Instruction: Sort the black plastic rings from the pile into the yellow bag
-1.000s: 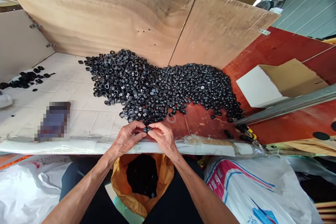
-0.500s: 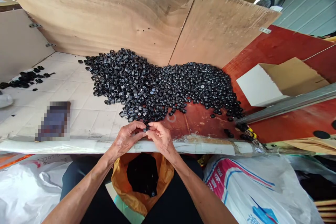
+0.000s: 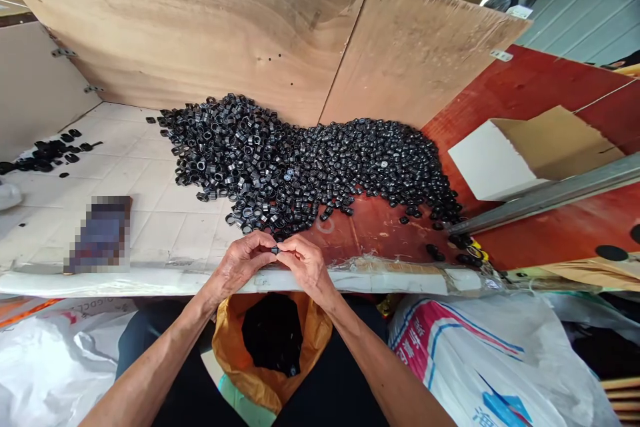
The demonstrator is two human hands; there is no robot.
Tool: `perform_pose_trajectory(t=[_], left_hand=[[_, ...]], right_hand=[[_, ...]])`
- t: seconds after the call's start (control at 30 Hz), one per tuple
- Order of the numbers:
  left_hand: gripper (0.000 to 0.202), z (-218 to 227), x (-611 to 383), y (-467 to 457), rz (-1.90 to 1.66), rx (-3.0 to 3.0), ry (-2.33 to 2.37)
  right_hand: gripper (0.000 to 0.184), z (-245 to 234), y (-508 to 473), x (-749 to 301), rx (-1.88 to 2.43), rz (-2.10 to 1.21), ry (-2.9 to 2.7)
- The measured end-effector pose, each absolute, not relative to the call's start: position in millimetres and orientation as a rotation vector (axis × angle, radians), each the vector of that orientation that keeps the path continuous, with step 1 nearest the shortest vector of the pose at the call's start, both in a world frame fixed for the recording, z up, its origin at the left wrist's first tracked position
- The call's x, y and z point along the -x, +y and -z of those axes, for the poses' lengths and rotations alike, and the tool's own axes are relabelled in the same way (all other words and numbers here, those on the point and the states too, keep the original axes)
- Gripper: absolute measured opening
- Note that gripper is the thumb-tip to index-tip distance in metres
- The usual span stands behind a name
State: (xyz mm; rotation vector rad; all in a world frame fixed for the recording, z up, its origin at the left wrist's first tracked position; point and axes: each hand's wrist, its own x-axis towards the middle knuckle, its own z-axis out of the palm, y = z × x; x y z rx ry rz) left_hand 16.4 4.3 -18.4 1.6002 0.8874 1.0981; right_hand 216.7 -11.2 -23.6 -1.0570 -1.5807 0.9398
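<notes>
My left hand (image 3: 240, 263) and my right hand (image 3: 305, 267) meet above a padded front edge, and their fingertips pinch a small black plastic ring (image 3: 275, 249) between them. Its shape is mostly hidden by my fingers. Just beyond my fingers lies a large heap of similar black rings (image 3: 300, 173), spread across the board. A smaller group of black pieces (image 3: 47, 157) lies at the far left. Below my hands, an orange bag (image 3: 273, 347) sits in my lap, holding a dark mass of parts.
Plywood boards (image 3: 200, 33) rise behind the heap. The heap rests on white tiles (image 3: 160, 227) and red board (image 3: 370, 230). A metal rail (image 3: 545, 197) and a cardboard box (image 3: 530, 153) are at right. White woven sacks (image 3: 485, 360) flank my lap.
My fingertips have drawn closer around the small ring, and my hands have shifted slightly left. The view has tilted slightly. The heap looks unchanged.
</notes>
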Motion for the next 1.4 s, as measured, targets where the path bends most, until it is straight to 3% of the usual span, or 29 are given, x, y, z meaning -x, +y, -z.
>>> perform_pose_trajectory(t=[0.33,0.53,0.93,1.07,1.17,1.27,1.37,1.4], left_hand=[[0.014,17.4,-15.3,2.2,-1.071,-1.613,0.936],[0.015,16.5,-15.5,-0.5,-1.07,-1.636,0.899],[0.02,21.9,-16.2,0.4,-1.106,-1.518,0.912],[0.02,21.6,-14.4,-0.2,-1.107,-1.544,0.899],[0.022,22.0,-16.0,-0.7,-1.133,-1.526,0.906],[0.023,23.2,-17.3,-0.5,-1.159,-1.504,0.917],[0.021,23.8,-17.5,-0.1,-1.153,-1.52,0.937],[0.022,23.7,-17.5,0.0,-1.158,-1.521,0.944]], right_hand=[[0.022,23.9,-11.9,-214.1,1.206,-1.07,-1.468],[0.032,26.0,-11.1,-205.7,1.274,-0.695,-1.683],[0.021,21.0,-20.1,-213.3,1.198,-0.789,-1.68],[0.038,23.0,-17.9,-206.1,1.252,-0.635,-1.723],[0.022,20.8,-20.4,-205.9,1.222,-0.615,-1.669],[0.028,16.0,-23.2,-209.3,1.156,-0.658,-1.672],[0.016,11.8,-24.1,-210.6,1.155,-0.661,-1.707],[0.024,10.9,-24.1,-210.3,1.175,-0.647,-1.702]])
